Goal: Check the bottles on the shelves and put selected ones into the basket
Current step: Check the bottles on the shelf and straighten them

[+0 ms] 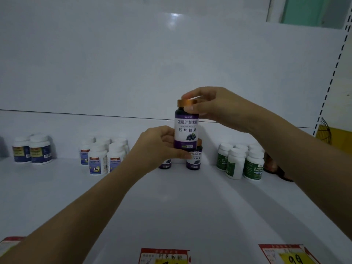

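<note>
A dark purple bottle [186,128] with a white and purple blueberry label and a gold cap is held upright above the white shelf [171,206]. My left hand [158,147] grips its base from the left. My right hand [213,105] pinches the gold cap from the right. Behind it, two more purple bottles stand on the shelf, one [194,159] partly hidden and another [165,164] mostly hidden by my left hand. No basket is in view.
White bottles with blue labels [32,149] stand at far left, white bottles with orange and blue labels [103,155] at centre left, white bottles with green labels [241,161] at right. Price tags [164,256] line the shelf's front edge. A perforated upright [331,73] bounds the right.
</note>
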